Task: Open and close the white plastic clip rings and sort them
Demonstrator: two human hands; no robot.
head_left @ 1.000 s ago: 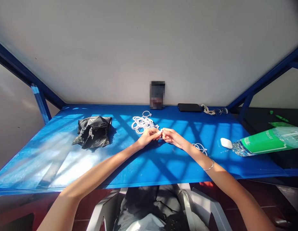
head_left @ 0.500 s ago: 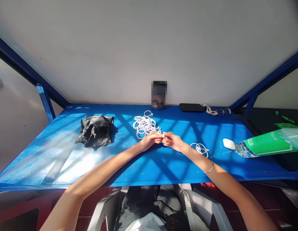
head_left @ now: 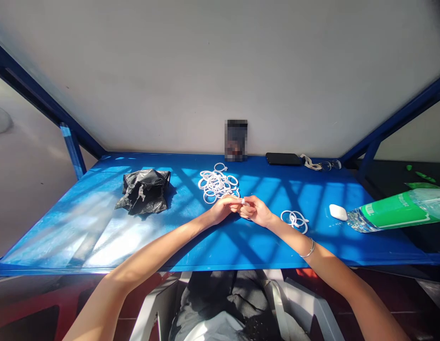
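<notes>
My left hand [head_left: 223,209] and my right hand [head_left: 257,211] meet over the middle of the table, fingertips pressed together. Pinched between them is a white curtain ring [head_left: 243,201], mostly covered by the fingers. Just beyond my left hand lies a loose heap of white curtain rings [head_left: 215,182], each with a small knob on its rim. One separate ring [head_left: 220,167] rests behind the heap. To the right of my right hand, near the forearm, a smaller group of white rings [head_left: 294,220] overlaps on the blue surface.
A crumpled black plastic bag [head_left: 145,192] sits at left on the blue table [head_left: 206,255]. Along the wall stand a pixelated dark upright object [head_left: 236,140], a black phone [head_left: 283,159] and glasses [head_left: 326,165]. At right are a white case [head_left: 338,212] and a lying green-labelled bottle [head_left: 397,210].
The held piece and both hands stay close together, with a slight shift of the fingers. The view has moved a little; the heaps look the same.
</notes>
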